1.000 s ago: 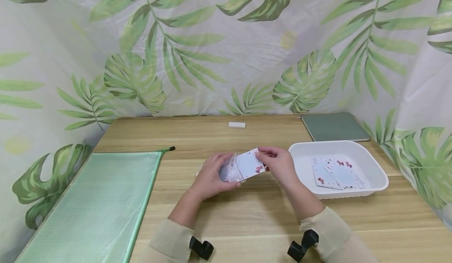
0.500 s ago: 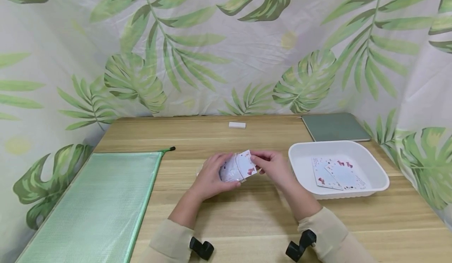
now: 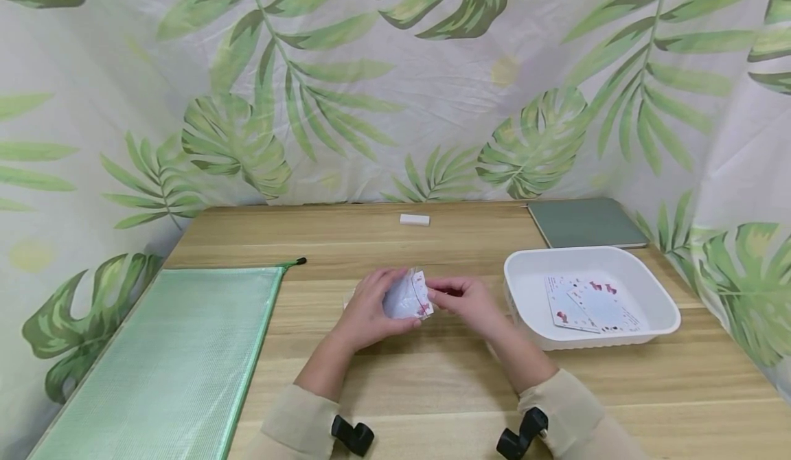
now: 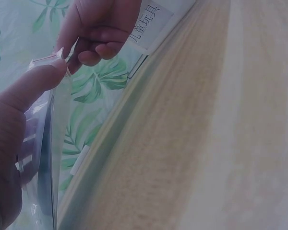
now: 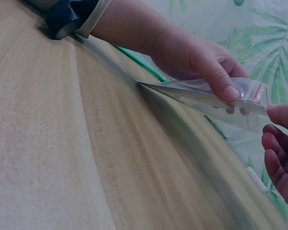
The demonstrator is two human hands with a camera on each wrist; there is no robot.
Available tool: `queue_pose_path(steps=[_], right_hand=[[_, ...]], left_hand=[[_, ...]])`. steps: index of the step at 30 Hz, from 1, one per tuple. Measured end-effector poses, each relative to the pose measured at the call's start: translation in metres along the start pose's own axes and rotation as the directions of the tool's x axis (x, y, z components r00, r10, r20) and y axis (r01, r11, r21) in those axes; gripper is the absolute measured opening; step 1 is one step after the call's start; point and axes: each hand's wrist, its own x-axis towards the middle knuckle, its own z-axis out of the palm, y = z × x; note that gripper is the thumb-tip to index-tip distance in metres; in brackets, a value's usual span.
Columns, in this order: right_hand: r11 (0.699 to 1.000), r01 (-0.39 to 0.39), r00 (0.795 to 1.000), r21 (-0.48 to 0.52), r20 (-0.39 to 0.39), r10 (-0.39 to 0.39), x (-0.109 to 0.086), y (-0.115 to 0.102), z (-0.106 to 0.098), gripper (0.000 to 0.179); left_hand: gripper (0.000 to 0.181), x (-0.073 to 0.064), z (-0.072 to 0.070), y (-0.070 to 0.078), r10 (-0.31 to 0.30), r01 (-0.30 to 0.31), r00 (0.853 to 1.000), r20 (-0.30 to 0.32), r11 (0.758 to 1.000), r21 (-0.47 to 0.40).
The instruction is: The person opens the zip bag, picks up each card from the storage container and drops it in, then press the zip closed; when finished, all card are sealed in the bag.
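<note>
From the head: looks forward and down, farthest off; takes in table (image 3: 432, 391) across lower half, leaf-print backdrop (image 3: 432, 103) above, left hand (image 3: 367, 312) and right hand (image 3: 474, 307) at centre. From the left wrist: looks close and aslant over table, with left hand at left edge, right hand at upper left. From the right wrist: looks close, slanted oppositely, with right hand at right edge, left hand at upper centre. Shared between wrists: clear bag (image 3: 402, 299), white block (image 3: 415, 220), backdrop.
</note>
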Motion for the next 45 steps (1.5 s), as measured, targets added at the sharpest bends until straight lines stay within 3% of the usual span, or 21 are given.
queue_pose_path(steps=[7, 11, 16, 21, 26, 33, 38, 45], right_hand=[[0.997, 0.041, 0.999, -0.061, 0.019, -0.04, 0.004, 0.002, 0.009, 0.029], [0.998, 0.01, 1.0, -0.064, 0.01, -0.009, 0.002, -0.001, 0.003, 0.032], [0.997, -0.021, 1.0, -0.079, -0.018, 0.02, -0.008, -0.011, -0.021, 0.035], [0.983, 0.05, 0.996, -0.178, -0.066, -0.062, -0.021, -0.023, -0.062, 0.034], [0.939, 0.045, 0.987, -0.342, -0.129, -0.095, -0.031, -0.026, -0.117, 0.037], [0.849, -0.134, 0.985, -0.511, -0.164, 0.056, -0.038, -0.005, -0.185, 0.051], [0.8, -0.143, 0.988, -0.583, -0.138, 0.076, -0.038, 0.018, -0.213, 0.05], [0.739, -0.194, 0.98, -0.645, -0.102, 0.168, -0.037, 0.042, -0.232, 0.051]], left_hand=[[0.083, -0.001, 0.001, 0.0, -0.017, 0.017, 1.0, 0.005, 1.0, -0.005], [0.084, -0.001, 0.0, 0.0, -0.02, 0.02, 1.0, 0.01, 1.0, -0.006], [0.087, 0.0, 0.0, 0.0, -0.009, 0.009, 1.0, 0.007, 1.0, -0.001], [0.087, 0.001, 0.0, 0.0, 0.012, -0.011, 1.0, -0.005, 1.0, 0.006], [0.088, 0.001, 0.001, -0.001, 0.018, -0.018, 1.0, -0.014, 1.0, 0.005], [0.089, 0.0, 0.0, -0.001, 0.001, -0.001, 1.0, -0.012, 1.0, 0.003], [0.089, 0.0, 0.001, -0.002, -0.004, 0.004, 1.0, -0.006, 1.0, 0.0], [0.089, 0.001, 0.001, -0.001, -0.006, 0.006, 1.0, 0.003, 1.0, -0.004]])
